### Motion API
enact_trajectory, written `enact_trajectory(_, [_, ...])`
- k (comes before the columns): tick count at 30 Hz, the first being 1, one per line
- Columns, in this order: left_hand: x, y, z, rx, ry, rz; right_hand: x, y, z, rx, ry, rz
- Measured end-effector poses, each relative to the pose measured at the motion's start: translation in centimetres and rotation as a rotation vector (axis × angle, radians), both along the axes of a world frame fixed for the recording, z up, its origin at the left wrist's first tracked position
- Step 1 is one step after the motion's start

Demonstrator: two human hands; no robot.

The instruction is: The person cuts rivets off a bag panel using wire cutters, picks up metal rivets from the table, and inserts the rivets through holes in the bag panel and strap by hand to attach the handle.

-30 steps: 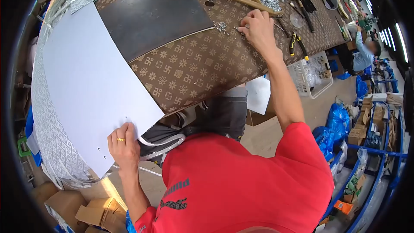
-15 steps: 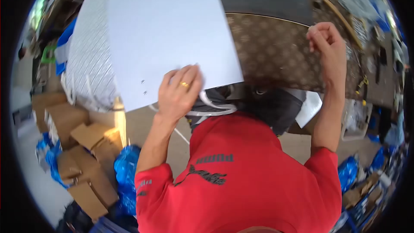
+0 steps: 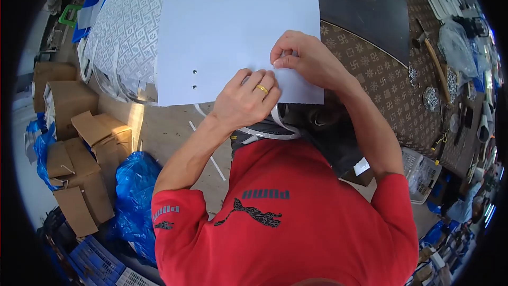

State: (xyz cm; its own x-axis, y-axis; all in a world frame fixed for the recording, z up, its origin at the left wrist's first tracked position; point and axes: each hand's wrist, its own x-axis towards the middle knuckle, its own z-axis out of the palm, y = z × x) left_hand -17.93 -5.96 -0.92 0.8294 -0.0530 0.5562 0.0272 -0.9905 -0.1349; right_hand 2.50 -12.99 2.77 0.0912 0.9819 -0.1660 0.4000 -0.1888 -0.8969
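A large white sheet [image 3: 238,26] lies over the work surface, its near edge towards my body. Two small metal eyelets [image 3: 194,79] show near its lower left corner. My left hand [image 3: 246,98], with a gold ring, is closed over the near edge, fingers curled on top and the thumb hidden. Just to the right, my right hand [image 3: 304,55] is held in a pinch over the sheet. Whatever is between its fingertips is too small to make out.
A dark board [image 3: 365,10] lies on brown patterned cloth [image 3: 391,100]. A hammer [image 3: 434,61] and piles of small metal parts [image 3: 431,98] are at the right. Cardboard boxes [image 3: 74,106] and blue plastic bags [image 3: 135,185] stand on the floor at left.
My right hand has moved left from the far right of the brown cloth to over the white sheet, beside my left hand. My left hand stays at the sheet's near edge, its fingers more curled.
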Motion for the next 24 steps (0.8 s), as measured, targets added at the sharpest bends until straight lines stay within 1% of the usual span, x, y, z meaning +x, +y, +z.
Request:
enact_trajectory(2, [-0.1,0.0,0.4,-0.022,0.01,0.009,-0.1,0.6,-0.6,0.126,-0.172,0.073])
enact_trajectory(3, [-0.2,0.0,0.5,-0.032,0.015,0.011,0.0,0.8,-0.9,0.124,-0.172,0.079])
enact_trajectory(12, [0.0,0.2,-0.1,-0.042,-0.059,-0.005,0.6,2.4,-0.1,-0.069,-0.201,0.198])
enact_trajectory(15, [0.3,0.5,-0.5,0.022,-0.134,-0.024,0.4,2.9,-0.3,-0.151,-0.184,0.233])
enact_trajectory(19, [0.3,0.4,-0.7,0.009,-0.134,-0.024,0.0,2.6,-1.3,-0.088,-0.23,0.173])
enact_trajectory(22, [0.3,0.5,-0.6,0.004,-0.133,-0.038,0.0,2.2,-1.7,0.028,-0.291,0.175])
enact_trajectory(24, [0.3,0.4,-0.4,0.003,-0.131,-0.046,0.5,2.2,-1.5,0.015,-0.231,0.168])
